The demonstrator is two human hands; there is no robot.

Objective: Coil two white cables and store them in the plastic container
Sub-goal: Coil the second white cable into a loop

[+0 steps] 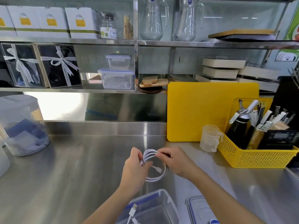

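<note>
Just beyond the open plastic container (163, 198), above the steel worktop (64, 175), both hands met around a white cable (159, 176) wound into several loops. Left hand (135, 168) had its grip closed on the coil's left side, fingers curled through the loops. Right hand (175, 160) pinched the gathered strands at the top of the coil between thumb and fingertips, its grip likewise closed on the cable. One plug end of that cable hung inside the ring, near the left thumb.

A second white cable (132, 212) lay inside the container, its USB plug pointing up toward the far rim; how neatly it was coiled could not be told, since the frame cut it off. Right of the container, the lid (199, 210) rested flat on the worktop. Farther right of the container stood a yellow basket (258, 157) holding tools, with a small clear measuring cup (209, 138) just beside it and a yellow cutting board (197, 110) propped upright behind.
</note>
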